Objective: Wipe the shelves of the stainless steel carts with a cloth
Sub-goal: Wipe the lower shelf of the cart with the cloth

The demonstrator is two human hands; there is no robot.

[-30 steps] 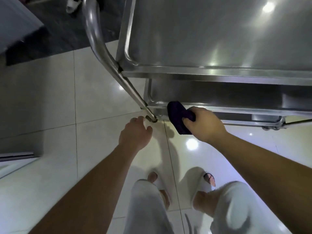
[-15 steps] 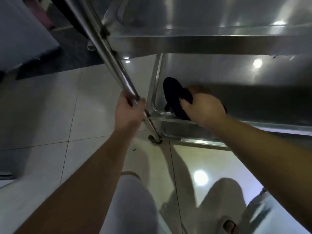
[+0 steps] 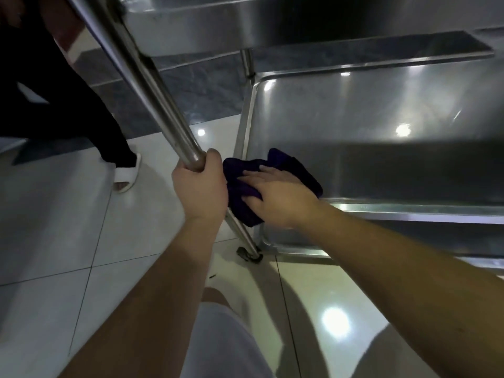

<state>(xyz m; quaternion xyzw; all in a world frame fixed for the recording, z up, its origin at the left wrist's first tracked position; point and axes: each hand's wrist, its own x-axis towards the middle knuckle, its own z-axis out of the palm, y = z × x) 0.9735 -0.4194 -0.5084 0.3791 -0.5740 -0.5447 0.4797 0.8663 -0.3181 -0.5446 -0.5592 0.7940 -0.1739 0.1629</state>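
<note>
The left hand (image 3: 200, 186) has its grip clamped around the slanted cart post (image 3: 152, 85). The right hand (image 3: 275, 193) presses with straight fingers on the dark purple cloth (image 3: 245, 192), at the near-left corner of the middle shelf (image 3: 381, 126).

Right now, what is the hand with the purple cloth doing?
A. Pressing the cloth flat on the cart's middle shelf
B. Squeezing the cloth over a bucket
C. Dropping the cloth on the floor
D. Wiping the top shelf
A: the right hand lies with straight fingers on the purple cloth, at the near left corner of the middle shelf, while the left hand grips the cart's handle bar.
</note>
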